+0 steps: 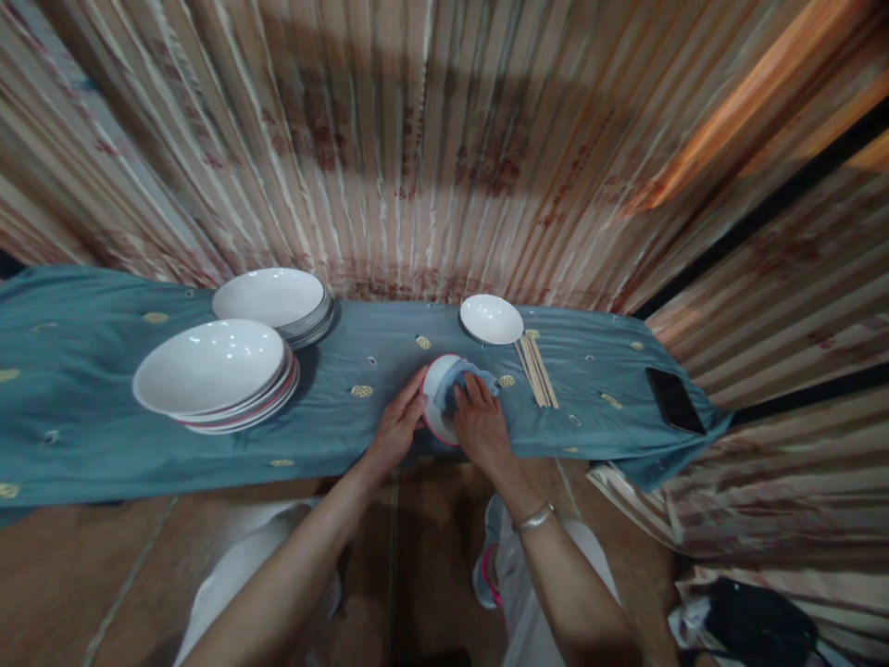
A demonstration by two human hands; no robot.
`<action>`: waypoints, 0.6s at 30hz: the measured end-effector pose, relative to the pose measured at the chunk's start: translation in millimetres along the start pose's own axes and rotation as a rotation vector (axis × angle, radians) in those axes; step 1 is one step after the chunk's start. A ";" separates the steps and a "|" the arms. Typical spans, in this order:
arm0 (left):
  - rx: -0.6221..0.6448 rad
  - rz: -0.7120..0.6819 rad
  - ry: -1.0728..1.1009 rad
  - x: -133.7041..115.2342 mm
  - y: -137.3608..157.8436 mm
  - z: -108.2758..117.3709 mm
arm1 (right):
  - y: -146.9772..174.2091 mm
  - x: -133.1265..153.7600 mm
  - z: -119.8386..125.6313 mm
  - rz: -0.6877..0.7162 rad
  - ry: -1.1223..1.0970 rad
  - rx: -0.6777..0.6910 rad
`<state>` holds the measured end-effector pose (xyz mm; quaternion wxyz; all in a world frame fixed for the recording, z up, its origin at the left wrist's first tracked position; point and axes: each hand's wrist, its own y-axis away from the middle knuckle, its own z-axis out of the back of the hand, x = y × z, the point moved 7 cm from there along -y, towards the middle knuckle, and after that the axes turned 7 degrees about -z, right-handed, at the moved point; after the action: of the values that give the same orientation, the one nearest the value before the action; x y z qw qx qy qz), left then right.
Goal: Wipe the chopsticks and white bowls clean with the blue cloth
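A small white bowl (pixel 435 387) with a red rim is between my hands, over the front part of the cloth-covered table. My left hand (pixel 399 421) grips its left edge, thumb on the rim and fingers round the outside. Inside the bowl, my right hand (pixel 481 419) presses a light blue cloth (pixel 462 373) against the surface, with its fingers bent over the cloth. Part of the cloth sticks out past the bowl's right rim. The right hand hides the bowl's right side.
Stacked white bowls (pixel 208 371) stand at the left, with stacked white plates (pixel 274 296) behind them. Another white bowl (pixel 492 320) sits at the back, near several wooden chopsticks (pixel 536 372). A black phone (pixel 675 401) lies at the right end. A pleated curtain (pixel 389 148) hangs behind the table.
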<state>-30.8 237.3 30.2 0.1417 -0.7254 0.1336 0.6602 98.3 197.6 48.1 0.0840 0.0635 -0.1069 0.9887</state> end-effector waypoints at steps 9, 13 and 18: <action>-0.012 -0.014 -0.010 3.4 -2.9 -1.7 | 10.3 -12.8 -3.0 0.079 -0.303 0.063; -0.010 -0.057 -0.041 3.8 -5.2 -1.9 | 12.8 -12.4 -3.2 0.099 -0.475 0.131; 0.003 -0.126 -0.090 -0.2 -7.0 -2.1 | 13.9 -2.4 -1.3 0.102 -0.727 0.217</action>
<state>-26.1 242.9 30.8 0.1899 -0.7018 0.0821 0.6817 98.0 184.2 43.8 -0.0157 0.4131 -0.0272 0.9102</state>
